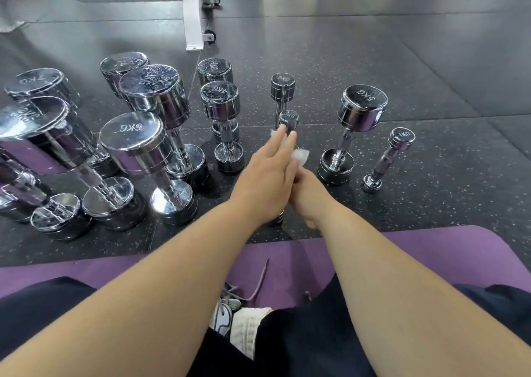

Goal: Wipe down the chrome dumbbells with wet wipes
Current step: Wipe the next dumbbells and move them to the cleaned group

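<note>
Stamped end caps read 6KG, 4KG, 5KG and 1KG; the other caps are too blurred to read. The dumbbells are mirror-bright chrome and stand on end on the black speckled floor, the heavy ones crowded at the left and the light ones spaced out at the right. In the middle, the held dumbbell tilts just above the floor. The right hand, partly hidden, grips its handle. The left hand lies over it, fingers straight, pressing a white wipe against the shaft below the top head. A purple mat lies under the person's legs.
</note>
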The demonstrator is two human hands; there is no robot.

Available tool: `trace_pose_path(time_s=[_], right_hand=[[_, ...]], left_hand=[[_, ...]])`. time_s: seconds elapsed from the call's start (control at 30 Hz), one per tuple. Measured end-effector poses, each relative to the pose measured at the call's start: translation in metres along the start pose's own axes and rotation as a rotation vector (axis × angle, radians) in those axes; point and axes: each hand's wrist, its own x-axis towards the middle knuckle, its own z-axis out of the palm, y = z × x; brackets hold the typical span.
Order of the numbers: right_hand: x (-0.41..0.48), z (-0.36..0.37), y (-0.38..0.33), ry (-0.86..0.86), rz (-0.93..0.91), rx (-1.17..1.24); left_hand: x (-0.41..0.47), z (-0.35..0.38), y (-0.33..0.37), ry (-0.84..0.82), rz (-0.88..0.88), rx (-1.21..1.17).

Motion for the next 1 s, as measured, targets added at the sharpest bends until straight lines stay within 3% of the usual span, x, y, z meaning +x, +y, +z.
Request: trace_pose_path(time_s=[0.07,0.2,0.33,0.43,0.47,0.53,0.6,0.63,0.73,0.9,1.0], right_hand=[[0.001,0.001,0.002,-0.002,0.013,-0.086],[0.004,0.007,0.002,-0.040,-0.008,-0.061],[0.010,0.008,0.006,-0.060,-0.027,-0.156],[0.011,0.004,0.008,0.035,-0.043,-0.102],[0.011,0.001,0.004,0.014,-0.014,-0.150],[0.012,-0.003,-0.003,0.075,0.080,-0.379],[0.011,-0.004,-0.004,-0.012,0.000,-0.845],[0.014,-0.005,0.000,-0.061,-0.033,-0.886],[0.018,-0.004,0.008,-0.061,0.116,-0.330],[0.005,0.007,0.008,-0.089,0.096,0.188],[-0.002,0.008,-0.004,-0.011,0.142,0.334]], left_hand=[[0.011,-0.008,0.003,-0.035,-0.091,-0.036],[0.022,-0.024,0.000,0.000,-0.335,-0.341],[0.015,-0.025,-0.001,0.123,-0.615,-1.063],[0.004,-0.016,0.009,0.182,-0.655,-1.421],[0.002,-0.013,0.015,0.149,-0.614,-1.404],[0.000,-0.008,0.027,0.079,-0.523,-1.112],[-0.001,-0.006,0.032,0.064,-0.459,-0.851],[-0.004,-0.007,0.035,0.081,-0.448,-0.798],[-0.009,-0.009,0.032,0.215,-0.428,-0.701],[-0.010,-0.016,0.035,0.282,-0.601,-1.026],[-0.016,-0.017,0.029,0.282,-0.606,-0.994]])
